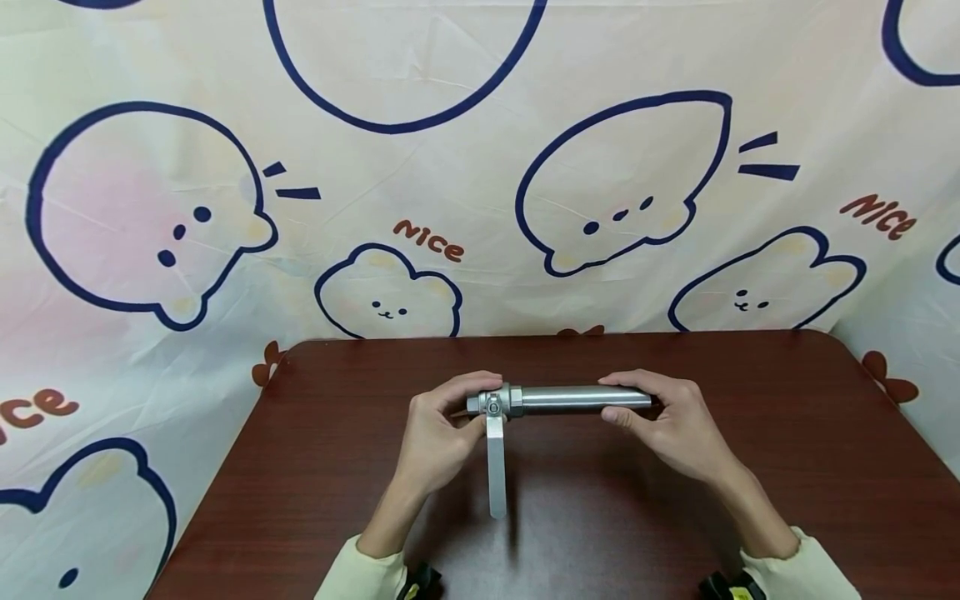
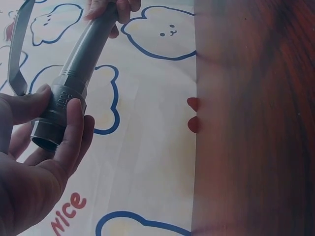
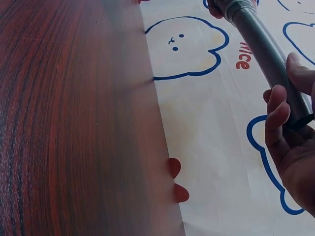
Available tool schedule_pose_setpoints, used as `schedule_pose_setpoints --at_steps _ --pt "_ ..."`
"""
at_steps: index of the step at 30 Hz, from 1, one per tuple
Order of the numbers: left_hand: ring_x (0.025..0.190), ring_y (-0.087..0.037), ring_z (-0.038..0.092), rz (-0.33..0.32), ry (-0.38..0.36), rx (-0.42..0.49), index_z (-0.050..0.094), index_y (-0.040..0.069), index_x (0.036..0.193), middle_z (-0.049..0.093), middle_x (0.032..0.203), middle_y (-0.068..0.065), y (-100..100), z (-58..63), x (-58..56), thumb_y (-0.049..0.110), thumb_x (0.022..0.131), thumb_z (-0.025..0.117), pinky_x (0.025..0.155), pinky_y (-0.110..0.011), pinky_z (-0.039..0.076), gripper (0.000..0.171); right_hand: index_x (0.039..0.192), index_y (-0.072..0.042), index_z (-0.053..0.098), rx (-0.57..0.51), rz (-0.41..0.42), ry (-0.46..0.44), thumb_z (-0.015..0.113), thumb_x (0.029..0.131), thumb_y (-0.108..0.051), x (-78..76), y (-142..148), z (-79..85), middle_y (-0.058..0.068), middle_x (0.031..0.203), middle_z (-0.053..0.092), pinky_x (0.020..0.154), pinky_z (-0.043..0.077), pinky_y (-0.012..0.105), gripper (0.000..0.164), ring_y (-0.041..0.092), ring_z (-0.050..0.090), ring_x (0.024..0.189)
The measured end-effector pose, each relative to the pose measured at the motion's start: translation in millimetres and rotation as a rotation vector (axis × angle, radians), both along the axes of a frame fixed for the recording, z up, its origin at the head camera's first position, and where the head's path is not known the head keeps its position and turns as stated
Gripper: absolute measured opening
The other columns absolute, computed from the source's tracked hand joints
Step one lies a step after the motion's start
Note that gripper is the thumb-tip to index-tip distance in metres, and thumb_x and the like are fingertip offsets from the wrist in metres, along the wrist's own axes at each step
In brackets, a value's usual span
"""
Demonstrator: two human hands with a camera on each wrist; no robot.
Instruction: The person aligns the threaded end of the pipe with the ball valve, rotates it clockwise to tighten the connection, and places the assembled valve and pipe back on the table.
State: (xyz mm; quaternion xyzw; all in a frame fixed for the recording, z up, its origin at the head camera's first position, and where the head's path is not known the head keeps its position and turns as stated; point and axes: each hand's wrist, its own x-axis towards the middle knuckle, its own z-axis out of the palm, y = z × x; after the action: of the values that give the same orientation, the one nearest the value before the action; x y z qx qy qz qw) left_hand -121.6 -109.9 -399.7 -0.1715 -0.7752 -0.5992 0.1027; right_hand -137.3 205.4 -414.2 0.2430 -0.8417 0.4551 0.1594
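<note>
A metal ball valve (image 1: 495, 402) with a long flat lever handle (image 1: 497, 471) is joined to a smooth steel pipe (image 1: 562, 398). Both are held roughly level above the table in the head view, with the lever pointing toward me. My left hand (image 1: 442, 433) grips the valve body between thumb and fingers. The right hand (image 1: 675, 421) pinches the pipe's far right end. In the left wrist view the valve's open round end (image 2: 47, 135) faces the camera. The pipe's other open end (image 3: 300, 120) shows beside the right palm in the right wrist view.
A dark brown wooden table (image 1: 315, 467) lies beneath the hands. Behind and beside it hangs a pale cloth (image 1: 480, 183) printed with blue bear outlines and red words. Pale sleeves and black wrist straps (image 1: 731, 586) show at the bottom.
</note>
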Motion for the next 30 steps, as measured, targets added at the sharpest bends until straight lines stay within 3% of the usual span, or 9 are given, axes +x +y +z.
schedule_pose_setpoints --at_steps 10,15,20,26,30 --pt "0.098 -0.013 0.072 0.007 0.006 -0.015 0.08 0.014 0.122 0.077 0.129 -0.003 -0.5 0.1 -0.8 -0.013 0.087 0.077 0.085 -0.027 0.064 0.045 0.125 -0.013 0.077 -0.006 0.02 -0.042 0.086 0.09 -0.007 -0.3 0.8 0.6 -0.001 0.101 0.075 0.055 0.053 0.026 0.036 0.008 0.062 0.062" --pt "0.098 -0.015 0.072 0.006 0.013 -0.011 0.081 0.015 0.121 0.077 0.128 -0.004 -0.2 0.2 -0.5 -0.014 0.087 0.077 0.084 -0.027 0.064 0.045 0.125 -0.017 0.076 -0.002 0.025 -0.069 0.084 0.092 -0.008 0.3 1.2 0.5 0.0 0.098 0.074 0.056 0.054 0.026 0.036 0.009 0.063 0.061" --pt "0.098 -0.016 0.072 0.01 0.012 -0.008 0.081 0.014 0.121 0.077 0.128 -0.004 0.2 -0.3 -0.8 -0.016 0.086 0.075 0.084 -0.026 0.064 0.046 0.125 -0.019 0.075 0.019 0.019 -0.06 0.085 0.092 -0.011 0.0 0.3 -0.2 -0.003 0.095 0.072 0.057 0.052 0.024 0.036 0.007 0.061 0.067" --pt "0.099 -0.015 0.073 0.018 -0.008 -0.001 0.081 0.016 0.121 0.078 0.127 -0.003 0.5 0.2 -0.7 -0.015 0.086 0.076 0.086 -0.029 0.064 0.047 0.126 -0.024 0.075 0.044 0.005 -0.045 0.09 0.087 -0.015 0.6 0.0 -0.8 -0.006 0.103 0.076 0.071 0.053 0.021 0.042 0.007 0.064 0.082" --pt "0.098 -0.016 0.072 0.019 -0.013 0.006 0.081 0.014 0.122 0.078 0.126 -0.006 0.5 -0.2 -0.6 -0.016 0.085 0.076 0.086 -0.033 0.065 0.048 0.126 -0.021 0.075 0.052 0.001 -0.042 0.093 0.084 -0.015 0.7 -0.7 -0.4 -0.006 0.106 0.077 0.075 0.053 0.021 0.046 0.007 0.066 0.086"
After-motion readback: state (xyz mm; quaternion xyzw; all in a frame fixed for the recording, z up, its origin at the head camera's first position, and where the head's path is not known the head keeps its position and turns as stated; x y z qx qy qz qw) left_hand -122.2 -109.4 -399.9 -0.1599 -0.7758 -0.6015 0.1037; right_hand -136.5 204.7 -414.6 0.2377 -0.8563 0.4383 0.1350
